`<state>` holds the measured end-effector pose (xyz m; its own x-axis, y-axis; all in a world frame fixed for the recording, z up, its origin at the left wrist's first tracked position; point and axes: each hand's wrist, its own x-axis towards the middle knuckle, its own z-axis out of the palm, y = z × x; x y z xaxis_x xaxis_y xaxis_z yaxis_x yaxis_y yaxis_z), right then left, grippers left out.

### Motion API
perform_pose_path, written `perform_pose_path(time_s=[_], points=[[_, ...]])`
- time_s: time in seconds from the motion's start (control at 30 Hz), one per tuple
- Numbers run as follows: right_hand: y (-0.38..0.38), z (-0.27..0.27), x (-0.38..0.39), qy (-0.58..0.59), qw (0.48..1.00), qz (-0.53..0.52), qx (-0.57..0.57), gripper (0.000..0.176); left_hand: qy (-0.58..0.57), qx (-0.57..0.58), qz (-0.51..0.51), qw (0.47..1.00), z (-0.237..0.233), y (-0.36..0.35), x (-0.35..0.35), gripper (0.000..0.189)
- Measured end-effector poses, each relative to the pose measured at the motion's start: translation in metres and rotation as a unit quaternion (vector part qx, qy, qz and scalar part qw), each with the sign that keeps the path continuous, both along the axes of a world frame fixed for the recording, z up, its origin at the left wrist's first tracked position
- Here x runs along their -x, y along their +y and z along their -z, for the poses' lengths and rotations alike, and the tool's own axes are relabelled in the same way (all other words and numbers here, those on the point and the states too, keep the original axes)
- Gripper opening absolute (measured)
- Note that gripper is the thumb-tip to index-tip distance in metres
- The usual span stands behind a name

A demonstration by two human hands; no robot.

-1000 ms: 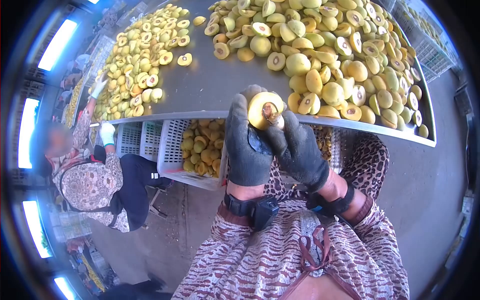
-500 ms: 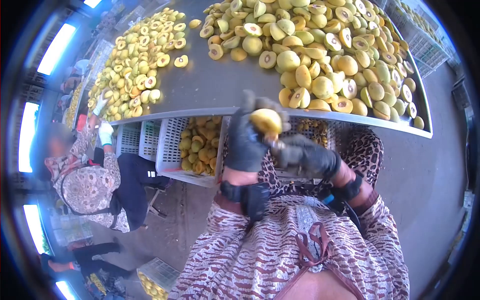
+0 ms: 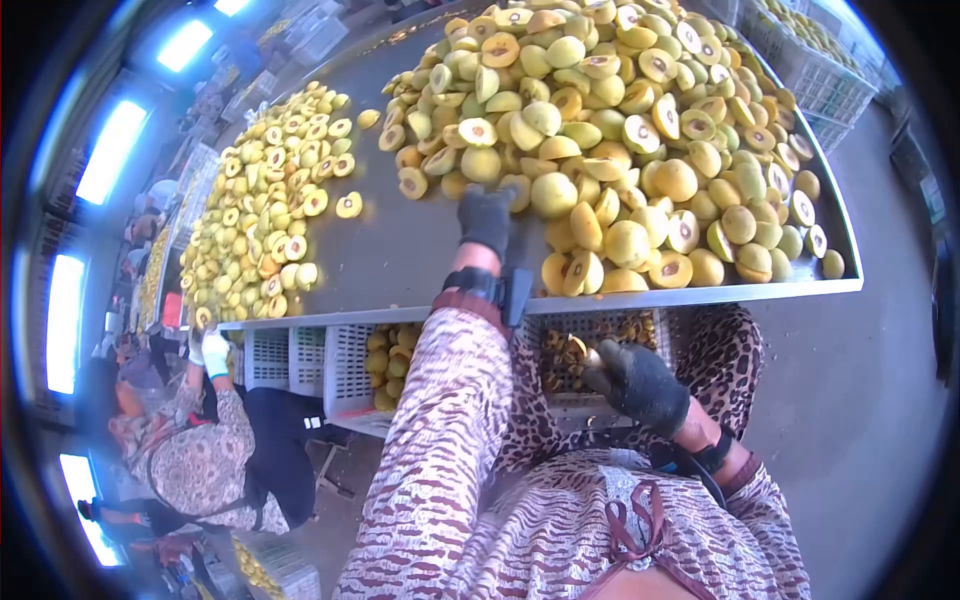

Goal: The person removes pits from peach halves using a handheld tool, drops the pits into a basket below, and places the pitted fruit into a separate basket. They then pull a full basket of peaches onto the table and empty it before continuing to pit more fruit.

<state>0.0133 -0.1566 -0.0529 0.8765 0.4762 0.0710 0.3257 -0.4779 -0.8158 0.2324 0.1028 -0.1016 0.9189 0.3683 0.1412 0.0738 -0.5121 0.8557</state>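
My left hand (image 3: 486, 217), in a dark glove, reaches over the metal table (image 3: 380, 235) to the near edge of a large heap of halved yellow peaches (image 3: 625, 245). Its fingers look apart beside the closest peaches; a firm hold on one does not show. Lower down, my gloved right hand (image 3: 640, 385) is closed around a small hand tool (image 3: 592, 358). The tool's tip points up and left, and its exact shape is hard to make out. Below it is a crate (image 3: 572, 400) with brown pit pieces, between my knees.
A second heap of smaller peach halves (image 3: 265, 200) lies on the table's left. Under the table edge stands a white crate (image 3: 345, 375) holding peaches. A co-worker (image 3: 205, 455) with white gloves sits at the left. Stacked crates (image 3: 825, 85) stand at the far right.
My left hand has moved from in front of me up to the heap, and the peach it held is gone from it. My right hand has moved down and right with the tool.
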Motion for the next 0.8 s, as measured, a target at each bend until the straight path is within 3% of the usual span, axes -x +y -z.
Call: perform_pose_path(time_s=[0.03, 0.1, 0.17, 0.2, 0.27, 0.3, 0.43, 0.5, 0.57, 0.6, 0.63, 0.7, 0.77, 0.8], points=[[-0.003, 0.000, 0.003, -0.012, 1.000, 0.000, -0.014, 0.019, 0.056, -0.105, -0.039, 0.992, -0.009, -0.023, -0.004, 0.055], [-0.007, -0.001, 0.004, 0.003, 1.000, 0.013, -0.010, 0.019, 0.066, 0.001, -0.038, 0.997, -0.018, -0.032, -0.004, 0.046], [-0.007, -0.006, 0.001, 0.063, 0.995, 0.032, -0.066, 0.020, 0.104, 0.248, 0.063, 0.961, -0.032, -0.007, 0.009, 0.035], [-0.004, -0.009, -0.001, 0.062, 0.995, 0.029, -0.071, 0.020, 0.066, 0.295, 0.104, 0.948, -0.039, -0.003, 0.018, 0.023], [0.007, -0.015, -0.006, 0.112, 0.979, 0.027, -0.166, 0.021, 0.022, 0.220, 0.100, 0.970, -0.015, 0.010, 0.026, 0.021], [0.015, -0.018, -0.008, 0.112, 0.979, 0.021, -0.169, 0.021, -0.021, 0.149, 0.100, 0.984, -0.006, 0.013, 0.032, 0.019], [0.040, -0.026, -0.011, 0.078, 0.976, 0.025, -0.204, 0.023, 0.018, 0.069, 0.155, 0.985, -0.017, -0.017, 0.055, 0.032], [0.045, -0.041, -0.004, 0.151, 0.959, 0.036, -0.238, 0.024, -0.017, 0.011, 0.184, 0.983, -0.010, -0.020, 0.065, 0.037], [0.038, -0.070, -0.004, 0.101, 0.977, 0.030, -0.186, 0.020, -0.060, -0.179, 0.189, 0.964, 0.008, -0.018, 0.066, 0.037], [0.030, -0.083, -0.005, -0.003, 0.999, -0.035, -0.008, 0.017, -0.024, -0.045, 0.245, 0.968, 0.000, -0.015, 0.069, 0.038], [0.022, -0.098, -0.004, -0.106, 0.973, -0.106, 0.175, 0.015, -0.005, 0.048, 0.245, 0.968, -0.011, -0.013, 0.074, 0.038], [0.011, -0.130, 0.000, -0.135, 0.967, -0.075, 0.201, 0.016, -0.001, 0.242, 0.182, 0.953, -0.031, -0.011, 0.091, 0.038], [0.002, -0.161, 0.006, -0.173, 0.959, -0.145, 0.172, 0.018, -0.051, 0.279, 0.161, 0.945, -0.058, -0.008, 0.114, 0.034], [0.006, -0.175, 0.014, -0.233, 0.953, -0.141, 0.129, 0.019, -0.174, -0.030, 0.204, 0.963, -0.046, 0.009, 0.118, 0.036]])
